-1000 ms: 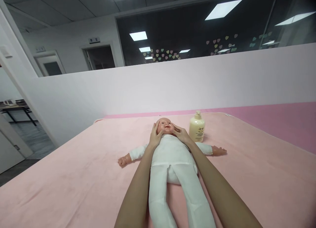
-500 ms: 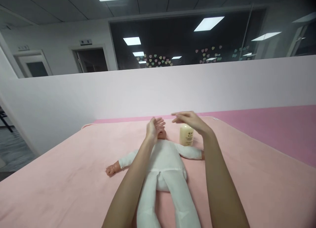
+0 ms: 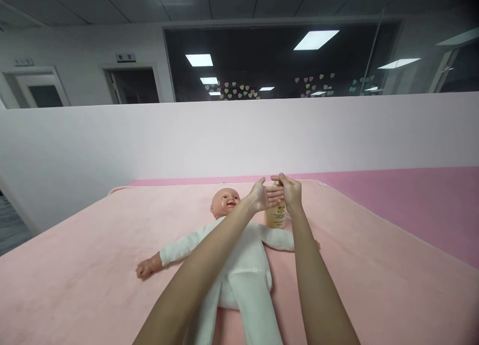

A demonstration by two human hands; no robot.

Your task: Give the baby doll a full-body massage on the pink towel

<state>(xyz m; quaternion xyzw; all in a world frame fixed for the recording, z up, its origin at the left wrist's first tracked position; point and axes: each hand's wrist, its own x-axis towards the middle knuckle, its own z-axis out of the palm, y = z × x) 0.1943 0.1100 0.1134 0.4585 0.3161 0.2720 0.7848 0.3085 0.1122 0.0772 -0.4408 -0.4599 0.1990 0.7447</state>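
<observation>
A pale yellow pump bottle (image 3: pixel 276 219) stands upright on the pink blanket beside the doll's shoulder. My left hand (image 3: pixel 266 195) is open in front of the bottle's upper part, palm turned up and fingers stretched to the right. My right hand (image 3: pixel 292 191) is at the bottle's top, its fingers bent over the pump, which is mostly hidden behind both hands. A baby doll (image 3: pixel 245 253) in white clothes lies on its back, arms spread, head at the far end. My left forearm crosses above its chest and hides part of it.
The pink blanket (image 3: pixel 93 265) covers the surface under the doll. A low white wall (image 3: pixel 209 140) runs along the back, with a darker pink strip (image 3: pixel 411 200) at the right. Behind it are a dark window (image 3: pixel 262 61) and a doorway (image 3: pixel 136 86).
My left hand has moved right, away from the doll's head, with its palm up. The right hand has come to the bottle's top. The doll's face now shows.
</observation>
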